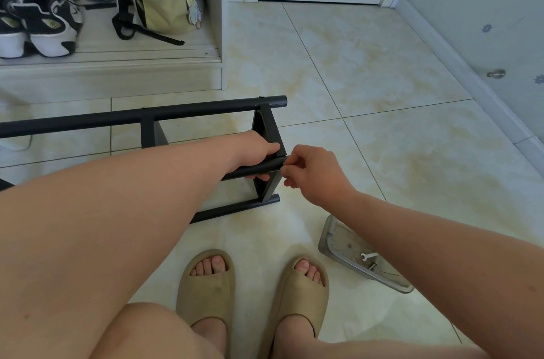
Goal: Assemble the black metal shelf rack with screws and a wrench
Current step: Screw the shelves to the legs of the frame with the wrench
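**Steadying the tube end for fastening: joint geometry**

Rack (147, 116): black metal, lying on its side on the tiled floor (382, 79), in front of the person's feet. Three tubes run roughly left to right across the view. A flat side bracket (266, 129) crosses their right-hand ends.

Left hand (259, 152): wrapped around the middle tube (272, 166), fingers curled under it, just short of the bracket.

Right hand (312, 173): thumb and forefinger drawn together, narrow, right at that tube's end face where it meets the bracket. Cannot tell whether a screw sits between them; the fingertips hide the spot.

Key relation: the tube's long axis points straight at the right hand, so anything going in at this end likely travels leftward along that axis, with the left hand bracing against the push.

Wrench (368, 255): small, pale, lying on a bathroom scale (332, 241) on the floor, beneath the right forearm and well apart from the joint. Right hand is clearly the nearer one to it. A small metal piece (373, 266) lies just beside the wrench, possibly a screw.

Judgement: hand-starting stage at this joint; wrench not yet taken up.
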Available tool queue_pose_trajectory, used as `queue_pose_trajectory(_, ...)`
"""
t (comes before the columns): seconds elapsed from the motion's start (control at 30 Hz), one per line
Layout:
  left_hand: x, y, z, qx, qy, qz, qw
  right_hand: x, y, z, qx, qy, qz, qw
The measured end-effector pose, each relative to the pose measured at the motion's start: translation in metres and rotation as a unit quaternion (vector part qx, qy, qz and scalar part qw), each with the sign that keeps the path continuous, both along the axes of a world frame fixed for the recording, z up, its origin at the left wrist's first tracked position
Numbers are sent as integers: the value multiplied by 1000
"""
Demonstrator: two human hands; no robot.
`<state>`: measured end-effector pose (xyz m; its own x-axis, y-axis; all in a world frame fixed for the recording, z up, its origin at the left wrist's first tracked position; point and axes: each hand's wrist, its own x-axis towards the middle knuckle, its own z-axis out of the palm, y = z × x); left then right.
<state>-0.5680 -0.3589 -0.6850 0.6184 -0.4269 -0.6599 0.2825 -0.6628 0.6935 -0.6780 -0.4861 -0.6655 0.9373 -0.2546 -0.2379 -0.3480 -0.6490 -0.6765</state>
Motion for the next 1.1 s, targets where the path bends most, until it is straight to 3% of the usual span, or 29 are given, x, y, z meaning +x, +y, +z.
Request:
queue_pose_trajectory(0.17, 1, -1, 0, 0, -10, 6, 1000, 4, 7, -2, 117, 1, -115, 986)
queue_pose_trajectory(0.33, -2, 0, 0, -5, -1, 2, 1000, 1, 7, 3, -65, 12, 30, 997)
queue_pose_trajectory(0.43, -3, 0, 0, -3, -3, 3, 1000, 3, 7, 4, -92, 11, 45, 995)
queue_pose_trajectory(0.63, -3, 0, 2, -1, 0, 3, 1000, 6, 10, 1, 60, 28, -83, 994)
queue_pose_trajectory(0.77, -4, 0, 4, -5, 3, 4, 1000, 8, 10, 4, -120, 41, 58, 990)
queue_pose_trajectory(0.9, -6, 0, 6, -3, -4, 7, 1000, 9, 9, 6, -194, 39, 111, 974)
queue_pose_trajectory(1.1, -6, 1, 7, -15, -5, 12, 1000, 8, 4, 9, -175, 62, 117, 976)
